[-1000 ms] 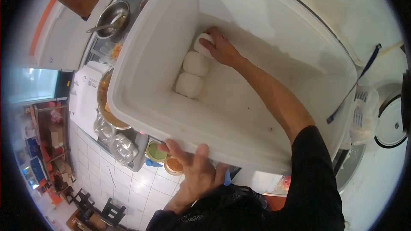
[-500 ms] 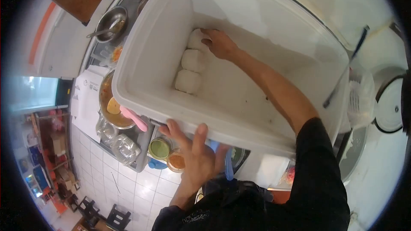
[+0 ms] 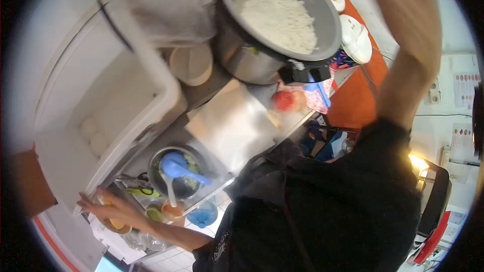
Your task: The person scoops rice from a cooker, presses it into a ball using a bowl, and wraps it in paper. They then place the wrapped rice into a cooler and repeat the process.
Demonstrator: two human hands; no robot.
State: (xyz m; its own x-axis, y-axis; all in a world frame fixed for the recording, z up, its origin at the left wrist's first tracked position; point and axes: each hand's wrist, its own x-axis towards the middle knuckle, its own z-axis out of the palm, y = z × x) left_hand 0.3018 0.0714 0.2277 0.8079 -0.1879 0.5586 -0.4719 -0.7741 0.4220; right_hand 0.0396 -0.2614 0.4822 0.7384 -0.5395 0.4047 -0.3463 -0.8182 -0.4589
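My left hand [image 3: 112, 208] is at the near corner of a big white bin [image 3: 143, 121], its fingers on the rim. Inside the bin, white rounded bundles [image 3: 99, 144] sit in a row against the wall. My right forearm [image 3: 411, 65] is raised and blurred at the upper right; the hand itself lies beyond the top edge. Below that arm stands a large pot [image 3: 247, 64] of cooked white rice [image 3: 277, 20]. A stack of brown and white wrapping paper [image 3: 232, 126] lies on the counter between pot and bin.
A metal bowl [image 3: 151, 168] holds a blue ladle [image 3: 175, 165] and chopped greens. Small containers of green and orange contents [image 3: 172, 210] are beside my left forearm. A red-lidded jar [image 3: 284, 102] and a patterned canister [image 3: 348, 53] are near the pot.
The view has swung right, bringing the rice pot and papers into sight. My right hand has left the bin and gone up out of frame; my left stays at the rim.
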